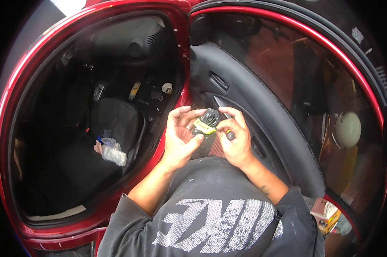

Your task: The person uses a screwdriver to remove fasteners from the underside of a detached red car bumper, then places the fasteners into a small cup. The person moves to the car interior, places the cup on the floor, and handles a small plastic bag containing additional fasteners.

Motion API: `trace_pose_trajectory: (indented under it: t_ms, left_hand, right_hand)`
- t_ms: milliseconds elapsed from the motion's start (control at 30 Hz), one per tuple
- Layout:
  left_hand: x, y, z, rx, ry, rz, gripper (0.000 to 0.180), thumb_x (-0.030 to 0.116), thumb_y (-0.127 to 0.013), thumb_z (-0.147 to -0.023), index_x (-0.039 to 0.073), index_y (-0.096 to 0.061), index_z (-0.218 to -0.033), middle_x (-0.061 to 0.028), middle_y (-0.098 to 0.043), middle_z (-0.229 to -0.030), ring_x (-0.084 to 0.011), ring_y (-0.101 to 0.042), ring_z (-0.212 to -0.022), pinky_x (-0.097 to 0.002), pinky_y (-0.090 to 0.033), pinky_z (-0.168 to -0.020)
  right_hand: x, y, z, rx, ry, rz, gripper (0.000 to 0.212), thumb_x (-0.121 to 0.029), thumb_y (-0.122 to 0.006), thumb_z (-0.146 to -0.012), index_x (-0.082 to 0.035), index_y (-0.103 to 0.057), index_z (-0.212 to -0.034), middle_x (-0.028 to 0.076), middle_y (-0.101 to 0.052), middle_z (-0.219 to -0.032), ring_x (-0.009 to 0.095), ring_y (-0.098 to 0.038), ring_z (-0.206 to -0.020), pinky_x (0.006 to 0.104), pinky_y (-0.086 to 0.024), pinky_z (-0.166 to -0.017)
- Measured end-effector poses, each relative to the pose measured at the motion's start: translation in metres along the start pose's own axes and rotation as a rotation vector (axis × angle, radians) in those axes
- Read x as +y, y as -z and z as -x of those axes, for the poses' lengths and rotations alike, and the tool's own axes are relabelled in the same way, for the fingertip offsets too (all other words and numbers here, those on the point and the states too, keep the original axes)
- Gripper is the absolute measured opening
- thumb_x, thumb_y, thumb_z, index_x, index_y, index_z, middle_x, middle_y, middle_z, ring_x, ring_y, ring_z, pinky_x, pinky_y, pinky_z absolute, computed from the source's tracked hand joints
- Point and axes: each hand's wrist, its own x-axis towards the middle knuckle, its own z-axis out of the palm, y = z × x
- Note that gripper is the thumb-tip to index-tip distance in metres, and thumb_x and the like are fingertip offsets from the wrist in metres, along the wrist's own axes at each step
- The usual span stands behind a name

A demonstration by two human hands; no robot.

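In front of my chest, both hands hold a small crumpled black bundle (209, 115), which looks like plastic or wrapped wire; its exact kind is unclear. A bright yellow label (204, 126) with handwriting lies across its near side. My left hand (179, 138) pinches the bundle's left side between thumb and fingers, and a ring shows on one finger. My right hand (238, 140) grips its right edge with the fingertips. Against the right palm sits a tool with a dark rounded handle end (230, 135), perhaps a screwdriver; the rest of it is hidden by the fingers.
I am between a red car's door opening (176, 141) on the left and its open door with a dark inner panel (240, 81) on the right. On the dark seat (116, 115) lies a clear plastic bag (114, 155). A white cup (167, 88) stands farther inside.
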Motion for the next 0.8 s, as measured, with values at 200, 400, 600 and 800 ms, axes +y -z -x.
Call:
trace_pose_trajectory:
  t_ms: [200, 400, 600, 800]
  left_hand:
    - [-0.018, -0.023, -0.002, 0.012, -0.17, -0.354, 0.068, -0.018, -0.068, -0.09, 0.008, -0.039, -0.146, -0.0195, -0.058, -0.143, -0.0297, -0.055, -0.142, -0.0424, -0.049, -0.117]
    - [-0.022, -0.03, -0.007, 0.011, -0.241, -0.443, 0.072, -0.019, -0.072, -0.086, 0.007, -0.04, -0.146, -0.0183, -0.057, -0.141, -0.0275, -0.057, -0.139, -0.0411, -0.051, -0.115]
    - [-0.021, -0.035, -0.01, -0.002, -0.217, -0.436, 0.071, -0.018, -0.075, -0.086, 0.005, -0.042, -0.144, -0.0146, -0.054, -0.137, -0.0246, -0.057, -0.137, -0.0397, -0.052, -0.114]
    - [-0.022, -0.034, -0.008, 0.049, -0.185, -0.465, 0.069, -0.018, -0.074, -0.087, 0.005, -0.042, -0.143, -0.0138, -0.054, -0.136, -0.0234, -0.058, -0.133, -0.0384, -0.055, -0.111]
  right_hand:
    - [0.013, 0.015, 0.005, -0.084, -0.449, -0.533, 0.018, 0.002, -0.07, -0.097, -0.004, -0.064, -0.112, 0.005, -0.067, -0.111, 0.004, -0.06, -0.085, 0.0241, -0.052, -0.07]
    - [0.008, 0.025, 0.004, -0.084, -0.454, -0.847, 0.023, -0.006, -0.073, -0.101, -0.004, -0.061, -0.12, 0.002, -0.067, -0.109, 0.004, -0.061, -0.088, 0.0212, -0.051, -0.065]
    - [0.006, 0.028, 0.0, -0.01, -0.435, -0.764, 0.023, -0.003, -0.073, -0.1, -0.004, -0.061, -0.12, 0.005, -0.068, -0.11, 0.005, -0.061, -0.079, 0.0214, -0.052, -0.067]
    - [0.006, 0.028, 0.0, 0.021, -0.412, -0.704, 0.025, 0.0, -0.075, -0.096, -0.005, -0.065, -0.119, 0.003, -0.069, -0.113, 0.005, -0.062, -0.086, 0.0208, -0.052, -0.066]
